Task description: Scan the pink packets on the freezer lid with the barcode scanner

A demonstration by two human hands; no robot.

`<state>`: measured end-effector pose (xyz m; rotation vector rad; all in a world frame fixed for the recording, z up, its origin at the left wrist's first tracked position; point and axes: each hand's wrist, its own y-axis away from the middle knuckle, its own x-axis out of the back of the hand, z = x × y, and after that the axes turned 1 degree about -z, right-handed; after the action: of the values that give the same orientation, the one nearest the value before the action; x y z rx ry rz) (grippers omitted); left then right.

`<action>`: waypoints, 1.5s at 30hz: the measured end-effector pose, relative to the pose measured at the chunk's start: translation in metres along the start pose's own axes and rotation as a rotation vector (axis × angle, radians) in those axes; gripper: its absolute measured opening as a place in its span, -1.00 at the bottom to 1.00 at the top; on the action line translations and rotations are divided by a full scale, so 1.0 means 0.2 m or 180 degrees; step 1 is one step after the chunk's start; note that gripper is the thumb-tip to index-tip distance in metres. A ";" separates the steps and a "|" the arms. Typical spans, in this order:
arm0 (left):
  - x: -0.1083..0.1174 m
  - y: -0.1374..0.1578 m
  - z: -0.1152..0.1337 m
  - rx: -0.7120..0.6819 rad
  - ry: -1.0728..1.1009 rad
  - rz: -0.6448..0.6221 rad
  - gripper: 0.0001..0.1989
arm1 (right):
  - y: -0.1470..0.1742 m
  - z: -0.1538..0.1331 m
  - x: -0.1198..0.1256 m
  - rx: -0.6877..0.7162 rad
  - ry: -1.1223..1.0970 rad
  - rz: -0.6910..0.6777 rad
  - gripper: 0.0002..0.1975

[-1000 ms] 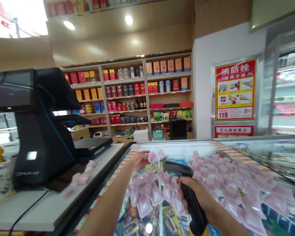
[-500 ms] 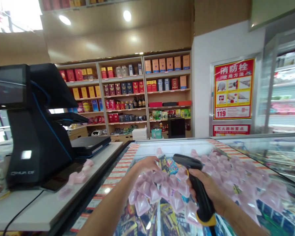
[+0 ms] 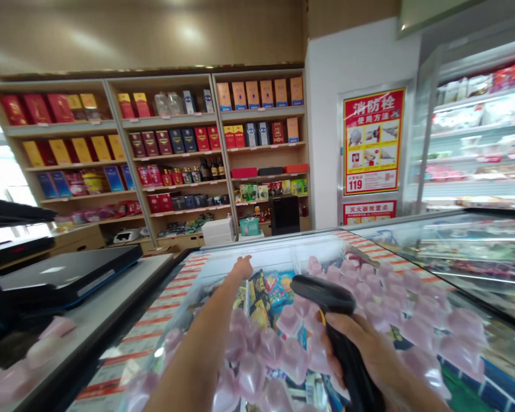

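My right hand (image 3: pixel 360 343) is wrapped round the grip of a black handheld barcode scanner (image 3: pixel 324 293), held above the glass top of a chest freezer (image 3: pixel 278 247). My left hand (image 3: pixel 242 267) reaches forward at the freezer's far left part; its fingers are small and partly hidden, and nothing shows in them. Many glossy pale pink, translucent cup-shaped pieces (image 3: pixel 294 357) lie below and between my arms. Another spread of pink pieces (image 3: pixel 424 320) covers the right side. Dark and yellow packets (image 3: pixel 260 297) and blue packets (image 3: pixel 278 289) show just right of my left hand.
At left is a counter (image 3: pixel 107 309) with a flat black device (image 3: pixel 68 280) and more pink pieces (image 3: pixel 43 349). Shelves of boxed goods (image 3: pixel 175 143) stand behind. A red fire hydrant sign (image 3: pixel 371 143) hangs on the white wall, and a glass-fronted fridge (image 3: pixel 476 131) is at right.
The view has swung left to right and closer, so the screen at left is mostly out of sight. My left hand has moved forward, away from the pink pieces. The scanner stays in my right hand.
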<state>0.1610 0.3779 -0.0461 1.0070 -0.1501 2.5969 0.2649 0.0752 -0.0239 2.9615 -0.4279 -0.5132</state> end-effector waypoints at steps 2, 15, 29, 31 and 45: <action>-0.03 -0.05 0.00 0.0053 0.0198 -0.0087 -0.70 | 0.00 0.00 0.00 -0.0068 0.0124 0.0011 -0.66; 0.25 0.46 0.05 -0.0076 0.2182 -0.0663 -0.73 | 0.05 0.03 -0.12 -0.0037 -0.0564 -0.0243 -0.76; 0.56 1.01 -0.21 -0.0084 0.3032 -0.0497 -0.73 | 0.31 0.11 -0.49 -0.0074 -0.0103 -0.0940 -0.78; 0.59 1.05 -0.25 -0.0034 0.2988 -0.0426 -0.76 | 0.32 0.11 -0.54 -0.0018 0.0037 -0.0980 -0.77; 0.71 1.20 -0.38 0.0230 0.1703 0.0390 -0.72 | 0.34 0.15 -0.73 0.0152 0.0587 -0.1175 -0.72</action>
<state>-0.0703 0.2103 -0.0007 0.3015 0.0191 2.8967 0.1061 0.0503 0.0046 3.1073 0.1301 -0.2571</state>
